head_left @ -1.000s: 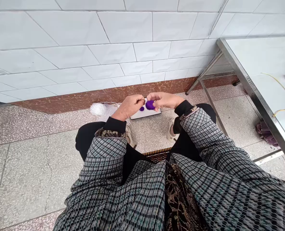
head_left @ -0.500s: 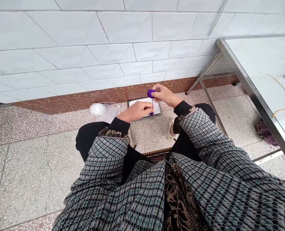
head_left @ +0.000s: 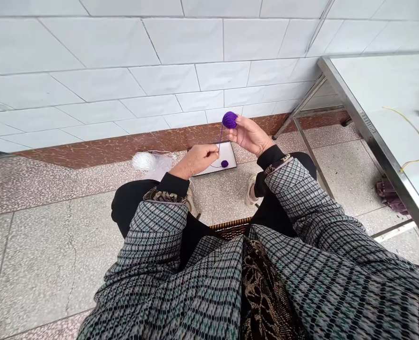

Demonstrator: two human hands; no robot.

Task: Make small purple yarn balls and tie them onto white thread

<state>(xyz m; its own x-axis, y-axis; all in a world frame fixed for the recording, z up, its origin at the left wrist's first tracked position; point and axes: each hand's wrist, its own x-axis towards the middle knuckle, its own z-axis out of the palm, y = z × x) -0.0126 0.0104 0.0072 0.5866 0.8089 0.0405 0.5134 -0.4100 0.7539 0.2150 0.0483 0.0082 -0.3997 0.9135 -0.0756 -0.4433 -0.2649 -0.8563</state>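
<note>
My right hand (head_left: 247, 134) is raised in front of the wall's brown skirting and holds a small ball of purple yarn (head_left: 229, 120) at its fingertips. A purple strand runs down from the ball to my left hand (head_left: 197, 160), whose fingers are pinched on it. Below and between the hands a white tray (head_left: 227, 153) lies on the floor with a small purple piece (head_left: 224, 164) on it.
A clear plastic bag with white thread (head_left: 149, 162) lies left of the tray by the skirting. A steel table (head_left: 375, 137) with a yellow cord (head_left: 416, 134) stands at the right, a purple cloth (head_left: 389, 194) under it. A woven basket rim (head_left: 230, 226) shows between my legs.
My right hand has lifted the purple ball up and away from my left hand, drawing out a strand. The left hand stayed low, pinching the strand.
</note>
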